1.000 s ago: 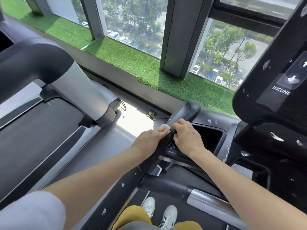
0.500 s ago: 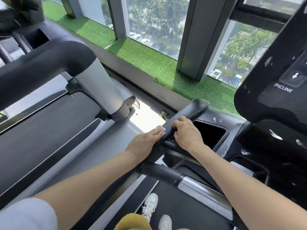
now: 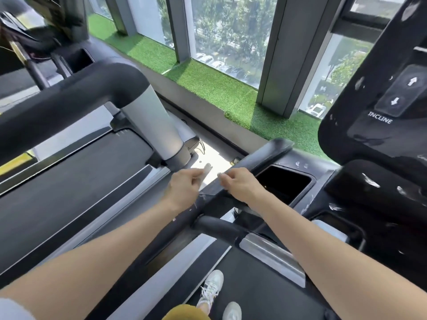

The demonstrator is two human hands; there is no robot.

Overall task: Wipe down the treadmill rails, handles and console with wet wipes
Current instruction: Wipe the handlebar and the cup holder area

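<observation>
A: The left hand [image 3: 184,188] pinches a small white wet wipe [image 3: 205,173], just off the left side of the black handle [image 3: 251,172].

B: And the right hand [image 3: 240,184]?

A: It curls over that handle, gripping it beside the open tray [image 3: 283,182].

B: What worries him?

A: The wipe looks bunched small. It could slip from the pinch or smear the console [image 3: 379,107], whose speckled marks remain.

Gym floor, upper storey. Two treadmills side by side: near one with black console [image 3: 379,107] marked INCLINE, neighbour's belt [image 3: 76,172] to the left. Artificial grass strip [image 3: 221,88] along tall windows [image 3: 228,35]; parked cars and treetops far below.
</observation>
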